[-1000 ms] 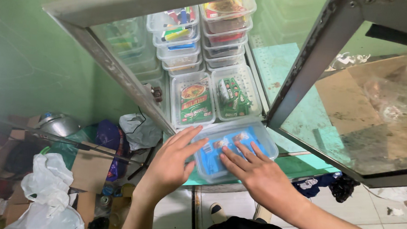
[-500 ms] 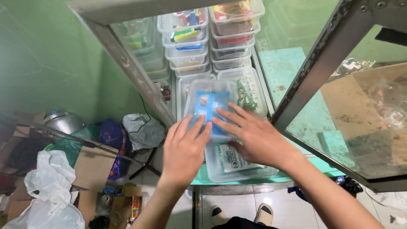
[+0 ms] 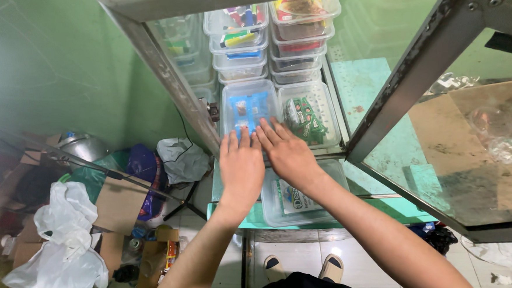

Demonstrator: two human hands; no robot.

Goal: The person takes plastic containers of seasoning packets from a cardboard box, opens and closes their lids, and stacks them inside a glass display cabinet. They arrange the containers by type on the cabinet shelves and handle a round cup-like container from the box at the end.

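A person stands at an open glass-fronted cabinet, both hands laid flat with fingers spread on the lid of a clear plastic box (image 3: 247, 109) holding blue items, which sits on the shelf beside a similar box of green packets (image 3: 307, 118). The left hand (image 3: 241, 168) and right hand (image 3: 289, 153) lie side by side, open, pressing rather than gripping. Stacked clear containers (image 3: 270, 36) fill the shelf behind, and another lidded box (image 3: 299, 205) rests below the wrists.

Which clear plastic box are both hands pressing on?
The blue-filled box, front left in the cabinet; both hands touch its near edge. The neighbouring box holds green packets.
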